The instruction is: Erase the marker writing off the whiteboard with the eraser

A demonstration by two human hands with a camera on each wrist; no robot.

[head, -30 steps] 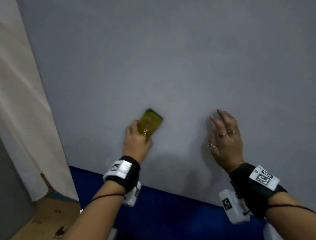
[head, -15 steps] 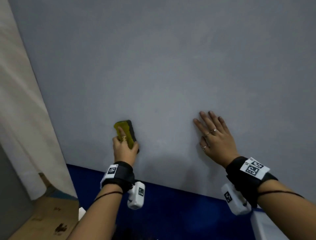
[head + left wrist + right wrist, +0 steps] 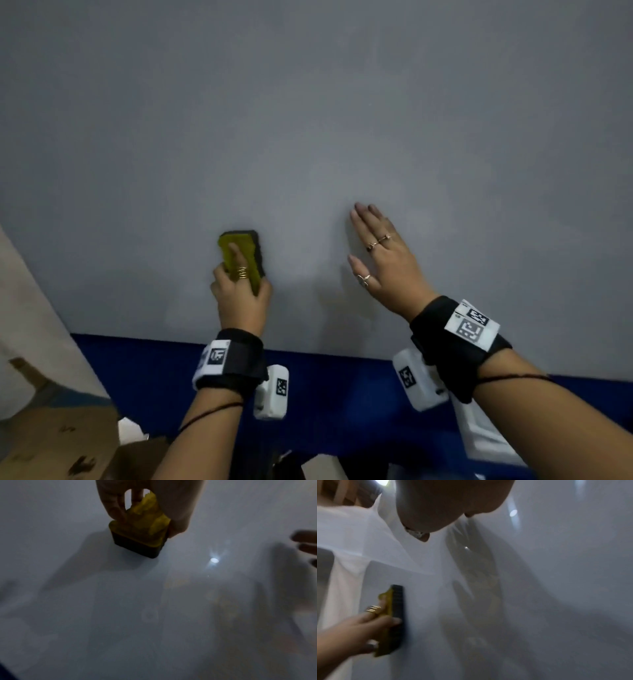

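Note:
The whiteboard (image 3: 308, 120) fills most of the head view, pale grey with no marker writing that I can make out. My left hand (image 3: 241, 294) grips the yellow eraser (image 3: 243, 255) and holds its black felt side against the board, low and left of centre. The left wrist view shows the eraser (image 3: 142, 534) standing on the board (image 3: 120, 615) under my fingers (image 3: 113, 507). In the right wrist view the eraser (image 3: 394, 615) sits edge-on at the lower left. My right hand (image 3: 380, 260) lies flat on the board, fingers straight, to the right of the eraser.
A dark blue band (image 3: 342, 394) runs below the board's lower edge. A beige curtain (image 3: 27, 291) hangs at the left, with brown cardboard (image 3: 61, 442) beneath it. A white box (image 3: 486, 435) sits at the lower right.
My left hand has swept the eraser leftward and turned it upright on the board. My right hand has flattened against the board and slid a little left.

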